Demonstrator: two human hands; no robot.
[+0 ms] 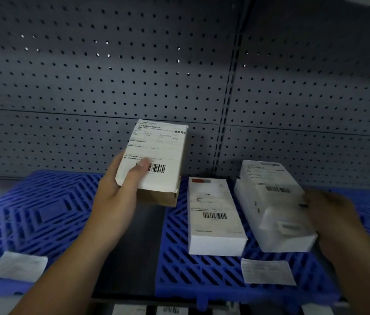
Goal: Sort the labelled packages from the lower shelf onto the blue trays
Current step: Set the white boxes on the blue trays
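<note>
So the left hand [120, 196] has a brown box with a white shipping label [154, 160], lifted clear and tilted up so the label faces the camera. The thumb lies across the label right at the barcode and the other fingers wrap under the near-left corner, so it's a firm closed grip. The box's long axis runs away from the person toward the pegboard wall [111, 76], and it hangs over the dark gap [134, 246] between the 2 trays. The left blue tray [31, 212] has nothing on it but a paper slip [18, 266] near the front, so my guess is the box goes down and left from here, a short move for that hand.

The right hand [334, 223] is curled over the right edge of a white package [275, 208] on the right blue tray [202, 273], but it's blurry, so I can't tell if it's gripping or just resting. Another white box [213, 214] lies flat just beside it, long axis also front to back.
</note>
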